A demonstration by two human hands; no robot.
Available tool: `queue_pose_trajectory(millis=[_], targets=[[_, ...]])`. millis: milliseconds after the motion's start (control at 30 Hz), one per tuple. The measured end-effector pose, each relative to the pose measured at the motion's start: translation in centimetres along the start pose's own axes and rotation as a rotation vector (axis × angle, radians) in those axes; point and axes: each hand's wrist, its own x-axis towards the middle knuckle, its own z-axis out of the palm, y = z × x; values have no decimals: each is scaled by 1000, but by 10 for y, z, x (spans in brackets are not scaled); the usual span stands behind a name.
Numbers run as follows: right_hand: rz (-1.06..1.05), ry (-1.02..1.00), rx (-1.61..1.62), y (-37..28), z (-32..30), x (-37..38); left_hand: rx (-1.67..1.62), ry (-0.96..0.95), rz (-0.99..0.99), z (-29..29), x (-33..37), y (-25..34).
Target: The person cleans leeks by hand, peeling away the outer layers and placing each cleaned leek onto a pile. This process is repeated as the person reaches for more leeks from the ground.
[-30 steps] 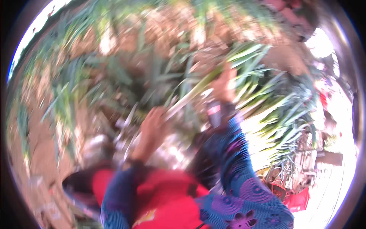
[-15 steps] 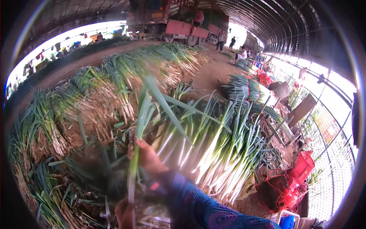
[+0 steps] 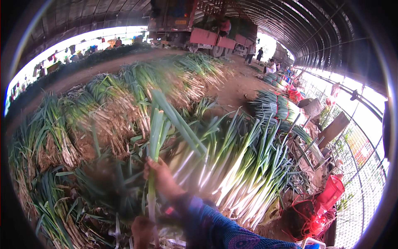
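Observation:
Upright in front of me stands one long green onion (image 3: 156,135), its broad top leaf folded down to the right. My right hand (image 3: 163,178), coming from a blue and purple patterned sleeve, is closed around the green part of its stalk. Lower down, my left hand (image 3: 142,231) is curled against the pale lower stalk; blur hides its fingertips. Just right of my right hand lies a wide row of green onions (image 3: 236,178) with clean white stalks. Dark loose leaves (image 3: 112,186) lie to the left of the held stalk, partly smeared.
Heaps of soil-covered green onions (image 3: 103,103) run along the left and back. Tied bundles (image 3: 275,106) lie at the back right. A red bag (image 3: 330,193) and red tangled strings are near the mesh wall (image 3: 360,178). A truck (image 3: 203,35) and several people stand farther off.
The view has shifted slightly, so the scene sits farther right. A thin leaf that stretched rightward from the held green onion is no longer seen. Both hands stay on the stalk.

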Motion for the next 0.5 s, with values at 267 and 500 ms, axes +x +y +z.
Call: queue_pose_trajectory(millis=[267,500], targets=[[-12,44,-16,8,-1,-2,52,43,-9,7,-7,17],[-348,190,-277,25,-32,12,368,79,127,10,-13,34]])
